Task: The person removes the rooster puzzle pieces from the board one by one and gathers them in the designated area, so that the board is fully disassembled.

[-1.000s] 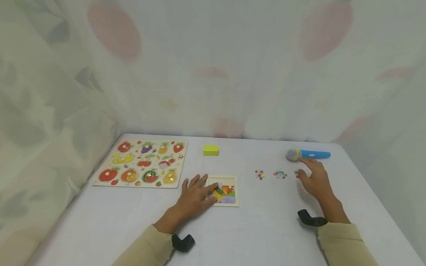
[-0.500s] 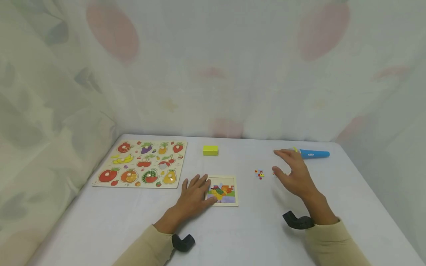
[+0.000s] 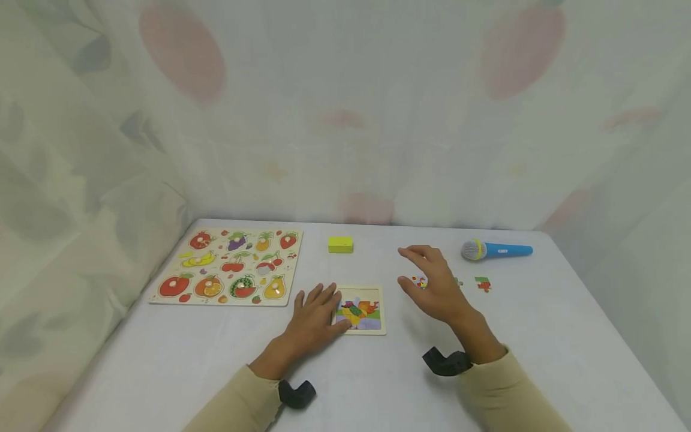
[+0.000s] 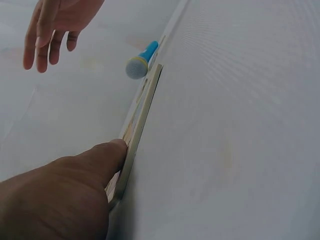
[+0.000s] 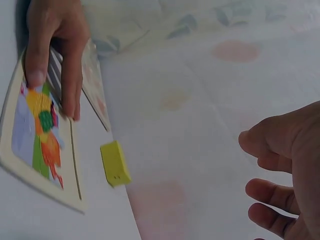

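Observation:
My left hand (image 3: 312, 321) rests at the left side of a small jigsaw puzzle tray (image 3: 382, 312). Its thumb lies on the lower left of the tray and its other fingers are stretched along the left edge. Assembled pieces (image 5: 42, 120) with a bright picture fill the tray's lower part. To the right of the tray, my right hand (image 3: 437, 291) is raised with nothing in it, thumb and fingers apart. It partly covers one loose jigsaw piece (image 3: 419, 282) and hides most of a second. A third, green and red jigsaw piece (image 3: 483, 284) lies farther right.
A fruit peg puzzle board (image 3: 225, 267) lies at the left. Near the back edge stands a yellow block (image 3: 341, 245). A blue toy microphone (image 3: 498, 249) with a grey head lies at the back right. Curtain-like cloth (image 3: 345, 168) hangs behind the white table (image 3: 356, 384).
My right hand has moved left from the rightmost piece, past the middle one, to the leftmost. The microphone and rightmost piece are uncovered. My left index finger has drawn back off the picture.

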A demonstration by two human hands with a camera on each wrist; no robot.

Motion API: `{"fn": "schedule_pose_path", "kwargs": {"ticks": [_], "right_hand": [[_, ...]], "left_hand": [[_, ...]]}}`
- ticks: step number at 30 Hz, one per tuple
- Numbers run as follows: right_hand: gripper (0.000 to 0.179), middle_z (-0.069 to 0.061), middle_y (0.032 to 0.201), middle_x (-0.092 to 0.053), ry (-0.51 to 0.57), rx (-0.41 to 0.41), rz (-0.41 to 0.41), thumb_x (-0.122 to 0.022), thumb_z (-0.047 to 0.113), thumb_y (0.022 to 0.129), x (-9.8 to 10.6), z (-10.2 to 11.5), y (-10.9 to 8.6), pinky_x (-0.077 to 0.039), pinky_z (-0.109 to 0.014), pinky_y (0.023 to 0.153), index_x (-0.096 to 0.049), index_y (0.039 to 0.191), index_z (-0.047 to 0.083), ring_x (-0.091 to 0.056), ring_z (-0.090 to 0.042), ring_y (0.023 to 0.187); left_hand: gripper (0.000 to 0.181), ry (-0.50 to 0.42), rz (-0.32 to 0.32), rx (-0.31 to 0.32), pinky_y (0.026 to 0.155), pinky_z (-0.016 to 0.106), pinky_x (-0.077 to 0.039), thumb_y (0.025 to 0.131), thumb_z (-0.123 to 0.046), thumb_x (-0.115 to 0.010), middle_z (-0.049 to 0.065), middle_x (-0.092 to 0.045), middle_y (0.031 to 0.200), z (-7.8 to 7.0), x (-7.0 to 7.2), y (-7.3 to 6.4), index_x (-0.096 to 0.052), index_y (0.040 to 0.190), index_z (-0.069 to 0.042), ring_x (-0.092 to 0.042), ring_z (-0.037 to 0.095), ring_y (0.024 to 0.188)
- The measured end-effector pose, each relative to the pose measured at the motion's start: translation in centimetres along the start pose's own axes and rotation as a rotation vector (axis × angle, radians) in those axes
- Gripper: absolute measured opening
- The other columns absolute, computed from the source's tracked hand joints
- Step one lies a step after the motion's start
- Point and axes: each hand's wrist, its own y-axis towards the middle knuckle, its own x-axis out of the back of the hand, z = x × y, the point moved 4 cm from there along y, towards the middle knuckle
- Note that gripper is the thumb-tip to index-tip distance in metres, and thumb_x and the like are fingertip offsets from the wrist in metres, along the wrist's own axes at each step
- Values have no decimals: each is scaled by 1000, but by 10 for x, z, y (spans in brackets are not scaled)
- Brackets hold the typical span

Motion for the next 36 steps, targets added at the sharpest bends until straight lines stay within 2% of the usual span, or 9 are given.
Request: {"fn": "schedule_pose_path", "kwargs": {"ticks": [7, 16, 20, 28, 36], "right_hand": [[52, -11, 127, -52, 32, 52, 25, -73, 11, 84, -23, 11, 8, -38, -51, 93, -57, 133, 5, -43, -28, 119], [51, -10, 125, -52, 40, 87, 70, -74, 13, 84, -53, 14, 11, -38, -51, 92, -58, 132, 5, -44, -27, 117], [51, -9, 124, -52, 63, 62, 122, -72, 15, 84, -70, 10, 10, -35, -52, 92, -58, 133, 6, -43, -26, 117], [50, -9, 126, -51, 66, -39, 232, -69, 18, 86, -99, -1, 5, -34, -48, 91, -58, 133, 5, -43, -26, 114], [49, -6, 124, -51, 71, -45, 295, -71, 20, 87, -117, -8, 1, -34, -46, 89, -59, 132, 6, -43, -24, 110]], "left_hand": [[72, -7, -11, -4, 107, 63, -7, 89, -56, -58, 8, -36, 152, -1, 0, -1, -49, 142, -8, -22, 33, 141], [71, 8, -13, 0, 107, 62, -6, 90, -57, -57, 6, -35, 152, 2, -3, -1, -49, 143, -10, -21, 31, 141], [72, 20, -12, 1, 107, 63, -6, 90, -58, -55, 6, -34, 153, 2, -3, -2, -48, 143, -10, -21, 31, 141], [72, 32, -12, -15, 107, 63, -7, 90, -60, -54, 6, -34, 153, 2, -5, -2, -49, 143, -11, -22, 31, 141], [73, 57, -22, -28, 106, 64, -10, 90, -61, -53, 6, -35, 152, 3, -3, 1, -49, 143, -10, -23, 32, 140]]}}
